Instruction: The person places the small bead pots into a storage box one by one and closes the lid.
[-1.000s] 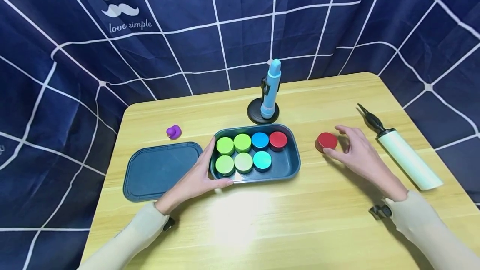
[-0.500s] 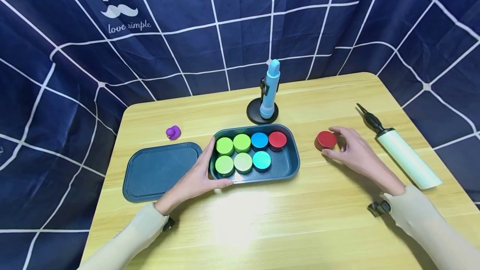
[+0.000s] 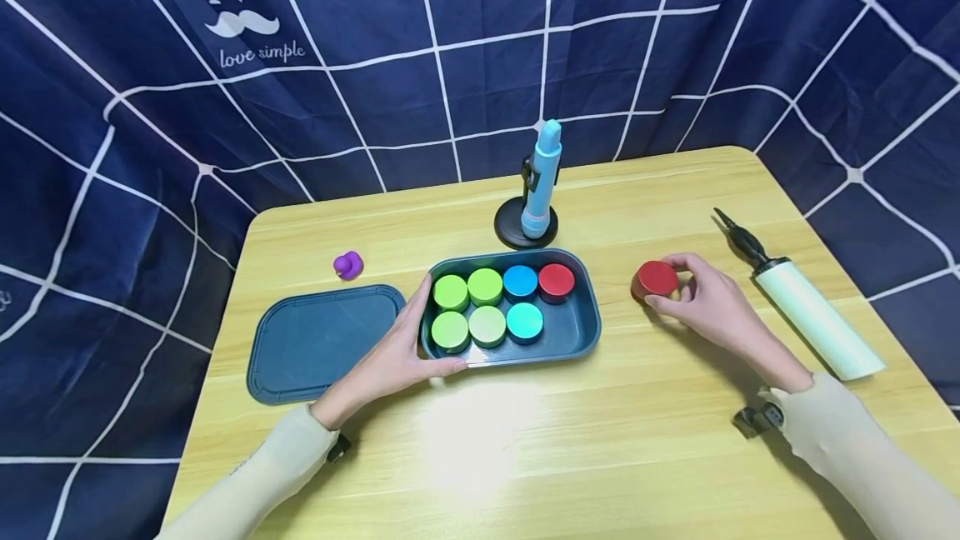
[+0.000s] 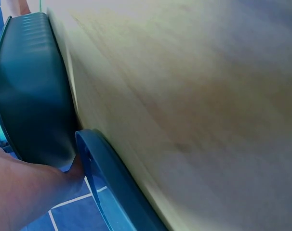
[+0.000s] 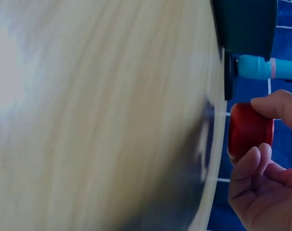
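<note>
My left hand (image 3: pixel 397 348) holds the left end of a dark blue plastic box (image 3: pixel 573 340), fingers along the end wall and thumb on the front wall. In the box are several light green round tubs (image 3: pixel 452 292), a blue tub (image 3: pixel 520 280), a turquoise tub (image 3: pixel 524 321) and a red tub (image 3: pixel 557 280). To the right of the box, my right hand (image 3: pixel 705 298) pinches another red tub (image 3: pixel 655 280) between thumb and fingers. That tub's side (image 5: pixel 249 130) shows in the right wrist view, where a narrow gap seems to separate it from the tabletop.
A flat dark blue lid (image 3: pixel 322 340) lies left of the box, with a small purple duck (image 3: pixel 348 264) behind it. Behind the box stands a light blue microphone-shaped thing (image 3: pixel 542 182) on a black base. A pale green hand pump (image 3: pixel 813 315) lies at the right.
The right thumb and fingers have closed in on the red tub and now grip it. The tub has shifted very slightly. The left hand and the box have stayed put.
</note>
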`<state>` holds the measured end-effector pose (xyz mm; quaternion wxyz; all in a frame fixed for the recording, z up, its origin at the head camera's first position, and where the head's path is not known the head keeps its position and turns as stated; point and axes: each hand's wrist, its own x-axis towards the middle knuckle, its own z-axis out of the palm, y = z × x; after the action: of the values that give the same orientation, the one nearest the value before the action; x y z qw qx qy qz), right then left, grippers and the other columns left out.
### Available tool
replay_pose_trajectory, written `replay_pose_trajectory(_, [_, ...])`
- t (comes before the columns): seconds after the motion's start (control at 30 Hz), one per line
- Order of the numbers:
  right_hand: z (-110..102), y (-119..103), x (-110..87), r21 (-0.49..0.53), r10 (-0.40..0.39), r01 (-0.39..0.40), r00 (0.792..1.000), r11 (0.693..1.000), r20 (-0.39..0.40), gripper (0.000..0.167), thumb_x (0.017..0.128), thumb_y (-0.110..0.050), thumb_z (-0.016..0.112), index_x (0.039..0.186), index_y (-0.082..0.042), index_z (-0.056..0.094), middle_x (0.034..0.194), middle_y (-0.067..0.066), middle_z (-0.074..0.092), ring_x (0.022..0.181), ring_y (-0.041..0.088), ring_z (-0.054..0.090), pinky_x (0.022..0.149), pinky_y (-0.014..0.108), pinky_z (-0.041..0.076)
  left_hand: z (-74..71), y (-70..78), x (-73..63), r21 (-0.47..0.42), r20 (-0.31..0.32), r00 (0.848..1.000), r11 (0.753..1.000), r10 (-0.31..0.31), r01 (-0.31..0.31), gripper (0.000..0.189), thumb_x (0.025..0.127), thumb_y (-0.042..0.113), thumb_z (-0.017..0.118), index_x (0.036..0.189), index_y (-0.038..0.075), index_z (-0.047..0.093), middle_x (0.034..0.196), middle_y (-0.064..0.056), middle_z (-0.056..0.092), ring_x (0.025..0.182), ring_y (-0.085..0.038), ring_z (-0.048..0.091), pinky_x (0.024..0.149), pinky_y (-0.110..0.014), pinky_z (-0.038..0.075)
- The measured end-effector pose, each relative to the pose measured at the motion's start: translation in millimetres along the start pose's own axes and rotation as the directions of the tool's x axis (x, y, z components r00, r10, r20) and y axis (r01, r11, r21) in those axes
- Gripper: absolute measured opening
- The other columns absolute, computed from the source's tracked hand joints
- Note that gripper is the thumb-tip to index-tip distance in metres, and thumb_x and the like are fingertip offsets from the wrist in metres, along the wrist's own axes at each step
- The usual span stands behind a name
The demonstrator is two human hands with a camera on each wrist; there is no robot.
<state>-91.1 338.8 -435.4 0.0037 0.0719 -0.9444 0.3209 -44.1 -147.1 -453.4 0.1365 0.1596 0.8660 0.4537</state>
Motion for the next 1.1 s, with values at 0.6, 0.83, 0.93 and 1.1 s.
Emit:
replay_pose_trajectory(0.6, [8, -65, -14.6, 0.204, -0.148, 0.163, 0.985, 0.965, -0.088, 0.063, 0.089, -0.016, 0.093, 0.144, -0.01, 0.064, 0.089, 0.007, 0.063, 0.079, 0.02, 0.058, 0.069, 0.024, 0.046, -2.8, 2.2, 0.0, -0.005, 0.009, 1.0, 1.0, -0.007, 0.007, 0.134, 0.087, 0.055, 0.091, 0.177, 0.029, -0.005, 0.182, -0.001, 0.001, 0.166, -0.029, 0.008, 0.125, -0.068, 0.02])
replay_pose_trajectory(0.83, [19, -81, -12.2, 0.211, -0.208, 0.211, 0.977, 0.954, -0.039, 0.064, 0.089, -0.016, 0.093, 0.146, -0.012, 0.063, 0.101, 0.003, 0.066, 0.083, 0.019, 0.06, 0.07, 0.029, 0.048, -2.5, 1.8, 0.5, -0.008, 0.012, 1.0, 1.0, -0.001, 0.001, 0.134, 0.087, 0.055, 0.091, 0.177, 0.028, -0.005, 0.182, -0.002, 0.001, 0.166, -0.03, 0.007, 0.125, -0.069, 0.02])
replay_pose_trajectory(0.93, [24, -87, -9.8, 0.189, -0.245, 0.241, 0.97, 0.952, -0.007, 0.064, 0.088, -0.014, 0.092, 0.145, -0.012, 0.063, 0.102, 0.002, 0.066, 0.082, 0.021, 0.061, 0.069, 0.03, 0.049, -2.9, 1.9, 0.2, -0.007, 0.008, 1.0, 1.0, 0.0, 0.0, 0.134, 0.087, 0.055, 0.091, 0.177, 0.028, -0.005, 0.182, -0.002, 0.001, 0.166, -0.031, 0.008, 0.124, -0.07, 0.021])
replay_pose_trajectory(1.1, [33, -93, -5.4, 0.169, -0.306, 0.296, 0.951, 0.94, 0.038, 0.064, 0.084, -0.008, 0.094, 0.141, -0.011, 0.064, 0.11, 0.002, 0.066, 0.084, 0.024, 0.062, 0.069, 0.035, 0.053, -3.9, 1.9, -0.4, -0.003, 0.003, 1.0, 1.0, 0.011, -0.011, 0.133, 0.087, 0.053, 0.091, 0.177, 0.027, -0.003, 0.182, -0.004, 0.003, 0.166, -0.035, 0.01, 0.122, -0.072, 0.023])
